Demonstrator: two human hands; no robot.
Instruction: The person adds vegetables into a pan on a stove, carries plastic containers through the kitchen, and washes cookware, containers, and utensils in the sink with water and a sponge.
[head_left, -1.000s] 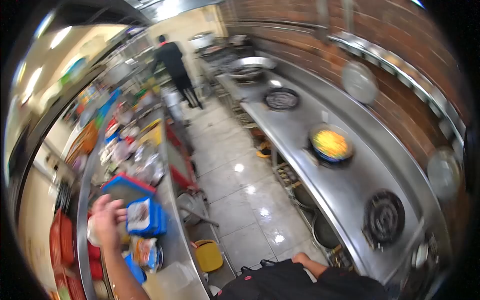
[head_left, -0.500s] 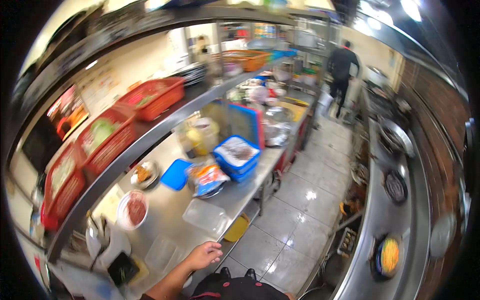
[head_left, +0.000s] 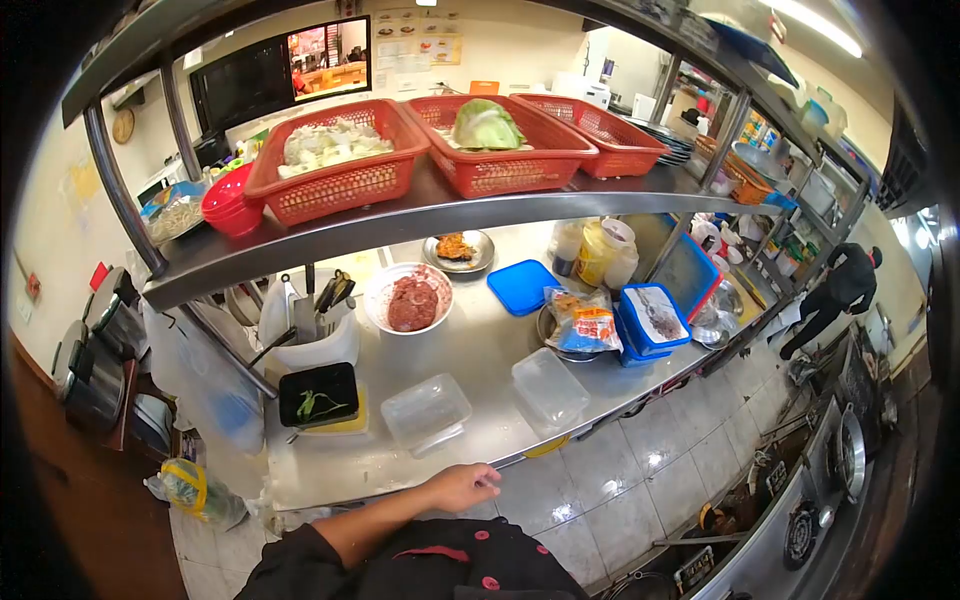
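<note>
Drawn in | left hand point(head_left: 465, 487), forearm point(head_left: 375, 525) crossing torso point(head_left: 440, 565) | fingers point(head_left: 486, 474) loosely curled, empty (right hand unseen, can't tell)

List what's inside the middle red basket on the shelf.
Inside the middle red basket: a large pale-green leafy piece, apparently cabbage, over some paler bits. The basket's floor, and anything under that piece or low behind the front wall, is covered; can't tell.

One see-through plastic box point(head_left: 427, 412) lies flat on the shiny table point(head_left: 330, 470), near the left hand point(head_left: 465, 487), ahead of it and a bit to its left. Another see-through plastic box with round corners point(head_left: 550, 386) lies farther ahead, to the right of the hand. The two boxes are apart
</note>
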